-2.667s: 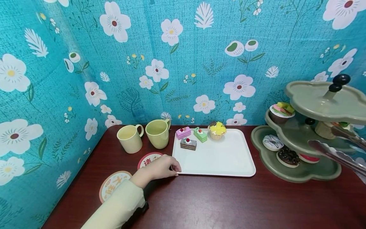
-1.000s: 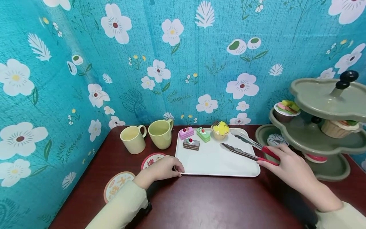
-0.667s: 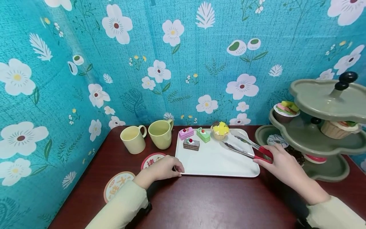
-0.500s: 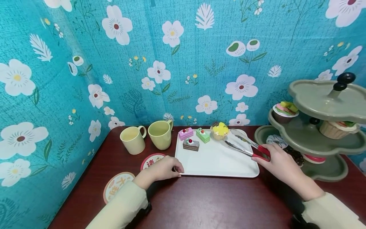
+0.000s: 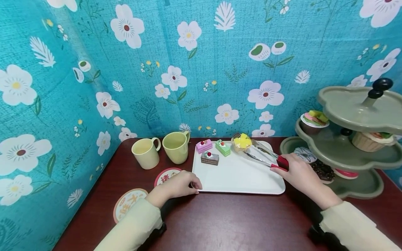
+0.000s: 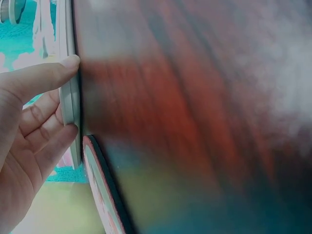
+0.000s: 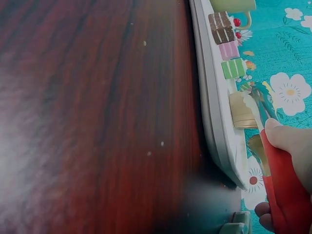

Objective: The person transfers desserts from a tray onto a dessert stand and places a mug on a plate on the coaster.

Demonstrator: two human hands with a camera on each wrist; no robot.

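My left hand [image 5: 177,184] pinches the front left corner of a white tray [image 5: 242,179]; in the left wrist view, thumb and fingers meet the tray's rim [image 6: 70,97]. My right hand [image 5: 303,176] grips metal tongs [image 5: 260,160] by their red handles [image 7: 280,190]. The tongs' spread tips lie around a yellow-topped fruit tart [image 5: 242,142] at the tray's back; whether both arms touch it I cannot tell. Left of the tart sit a green cake slice [image 5: 223,149], a pink cake slice [image 5: 204,146] and a chocolate cake slice [image 5: 209,159].
Two yellow mugs, one left [image 5: 145,155] and one right [image 5: 176,148], stand left of the tray. A red-rimmed coaster [image 5: 161,176] and an orange-rimmed coaster [image 5: 124,205] lie in front. At the right rises a tiered green stand [image 5: 358,108] with cupcakes and doughnuts.
My right hand has brought the tongs in from the right edge, then leftward over the tray until their tips reached the tart. My left hand stays at the tray corner.
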